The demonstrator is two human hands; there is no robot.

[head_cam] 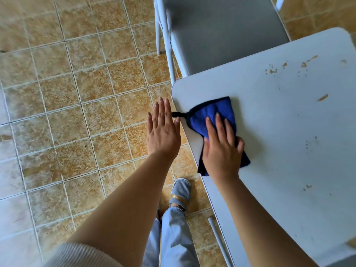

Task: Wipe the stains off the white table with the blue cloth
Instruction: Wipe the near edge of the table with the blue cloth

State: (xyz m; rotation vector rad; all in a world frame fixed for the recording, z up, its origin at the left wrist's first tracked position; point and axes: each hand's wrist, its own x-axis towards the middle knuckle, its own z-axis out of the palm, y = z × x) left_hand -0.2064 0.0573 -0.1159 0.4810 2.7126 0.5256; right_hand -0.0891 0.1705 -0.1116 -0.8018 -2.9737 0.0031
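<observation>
Forearms [125,209] out, right hand [221,149] presses flat fingers [219,126] on the blue cloth [212,110], left hand [163,132] spread empty; sweep firmly toward the desk's [269,151] stains [273,70].

We read the desk [279,132] top as smooth white laminate or plastic, matt with a faint sheen. Stains [322,97] on it look dry, crusty, orange-brown. Blue cloth [212,110] is plush microfibre-type fabric, matt, with black stitched edging and a black loop [176,114]. Floor [77,112]: ceramic-looking tile, mottled tan, slightly rough, pale chalky grout. Chair seat [221,26] is grey, smooth, matt; vinyl or fabric, we can't tell through the blur. Chair frame [169,54] and desk leg [219,239] look like white painted metal tube. Slipper [180,191]: grey textile, shiny gold band. Trousers [173,237]: pale denim, frayed hem. Sleeve [77,255]: ribbed knit.
</observation>
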